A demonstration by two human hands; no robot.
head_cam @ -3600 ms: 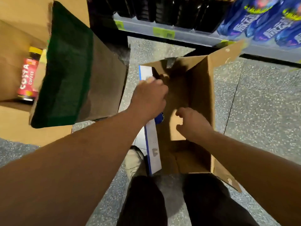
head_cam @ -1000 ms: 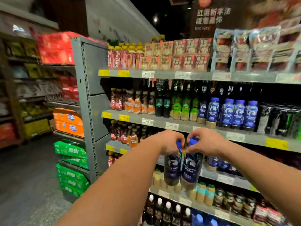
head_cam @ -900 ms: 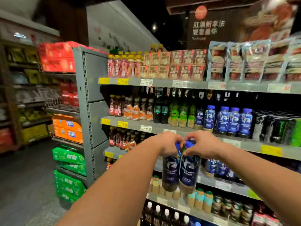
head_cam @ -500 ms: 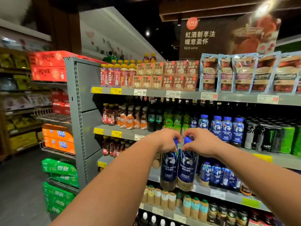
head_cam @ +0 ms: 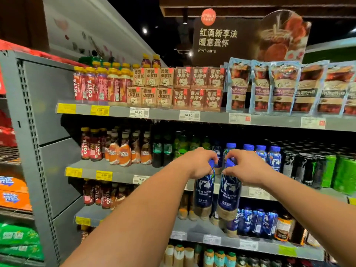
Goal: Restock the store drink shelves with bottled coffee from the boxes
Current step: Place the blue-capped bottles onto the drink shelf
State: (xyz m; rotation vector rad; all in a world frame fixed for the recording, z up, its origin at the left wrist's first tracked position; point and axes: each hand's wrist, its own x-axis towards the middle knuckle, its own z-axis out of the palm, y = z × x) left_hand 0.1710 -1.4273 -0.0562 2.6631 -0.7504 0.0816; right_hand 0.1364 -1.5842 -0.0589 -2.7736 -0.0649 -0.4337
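Along the grey metal top shelf stand yellow-capped red coffee bottles at the left end, stacked brown cartons in the middle and blue-edged foil pouches toward the right. The grey second shelf carries red-labelled dark bottles at its left end, then orange-labelled brown bottles, dark green bottles, a row of blue-capped shelf bottles and black and green cans toward its right end. More blue-labelled bottles sit on the third shelf.

Both bare forearms reach forward. The left hand curls its fingers over the cap of the left coffee bottle; the right hand grips the cap of the right coffee bottle the same way.

These two hang upright in the air, just beside each other, in front of the second shelf's front edge. Each is clear plastic with a blue screw cap, a dark blue label bearing a white deer, and pale brown coffee showing beneath.
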